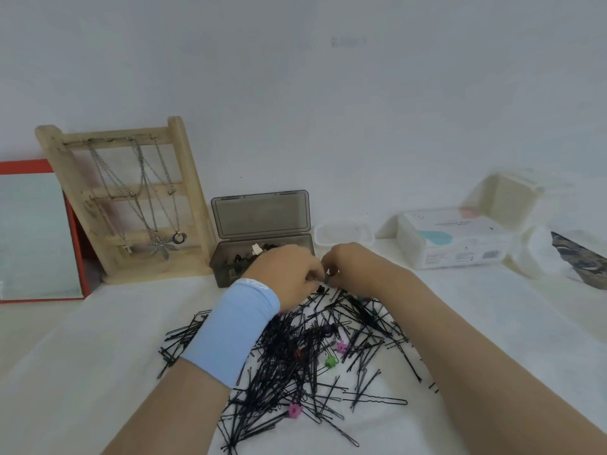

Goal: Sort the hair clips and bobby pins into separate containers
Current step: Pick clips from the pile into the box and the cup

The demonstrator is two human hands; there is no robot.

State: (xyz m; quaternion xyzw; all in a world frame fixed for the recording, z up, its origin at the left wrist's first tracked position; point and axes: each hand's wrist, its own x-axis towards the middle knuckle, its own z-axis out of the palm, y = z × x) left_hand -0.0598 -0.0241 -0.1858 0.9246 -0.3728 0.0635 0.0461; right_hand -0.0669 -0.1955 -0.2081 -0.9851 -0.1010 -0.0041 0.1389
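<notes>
A heap of black bobby pins (295, 366) lies spread on the near white table (98, 372), with small pink (294, 410) and green (330, 361) hair clips among them. At its far edge the left hand (289, 274), above a blue wristband (230, 330), meets the right hand (348, 267). Both sets of fingers curl in on a small greenish clip (326, 281); which one grips it I cannot tell. Just beyond stands an open grey box (226, 257) holding dark clips, and a clear tub (343, 233) is to its right.
</notes>
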